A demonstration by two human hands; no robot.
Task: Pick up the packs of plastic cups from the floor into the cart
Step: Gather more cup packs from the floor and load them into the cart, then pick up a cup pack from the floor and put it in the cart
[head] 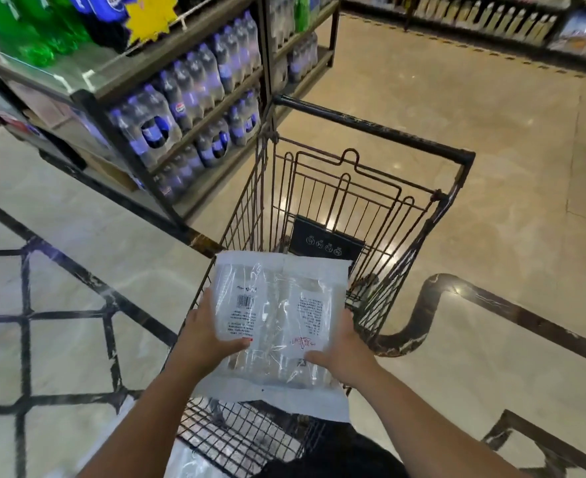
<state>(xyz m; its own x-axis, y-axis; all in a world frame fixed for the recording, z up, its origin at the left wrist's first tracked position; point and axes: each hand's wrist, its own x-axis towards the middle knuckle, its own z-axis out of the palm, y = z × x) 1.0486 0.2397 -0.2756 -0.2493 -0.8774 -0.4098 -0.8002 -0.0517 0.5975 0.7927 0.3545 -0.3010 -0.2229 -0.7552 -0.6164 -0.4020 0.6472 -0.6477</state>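
Clear, glossy, crinkled plastic pack of cups (277,322); dark wire-metal cart (353,201) with worn, scuffed handle; polished, reflective stone-look floor (491,150); shrink-wrapped plastic bottles (188,94).

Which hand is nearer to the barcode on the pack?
Left. The left hand grips the pack at its left edge, just below and beside the barcode. The right hand grips the opposite edge, across the pack from it.
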